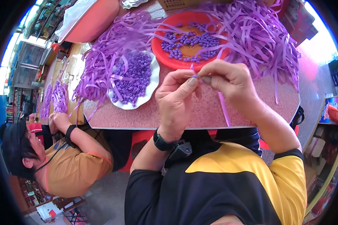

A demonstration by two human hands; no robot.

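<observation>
My left hand (176,99) and my right hand (227,80) meet above the pink speckled table (210,110). Their fingertips pinch a small purple bead (195,76) and a thin purple ribbon strip (224,108) that hangs down from them over the table. A white scalloped plate (152,83) full of purple beads lies to the left of my hands. Just beyond them, a red round tray (158,45) carries more purple beads. Loose purple ribbon strips (259,35) are heaped around both dishes.
Another person (60,157) in an orange shirt sits at the left, hands on purple ribbons (56,98) at a wooden bench. A pink cushion-like object (92,22) sits at the table's far left. Shelves with goods stand at the right.
</observation>
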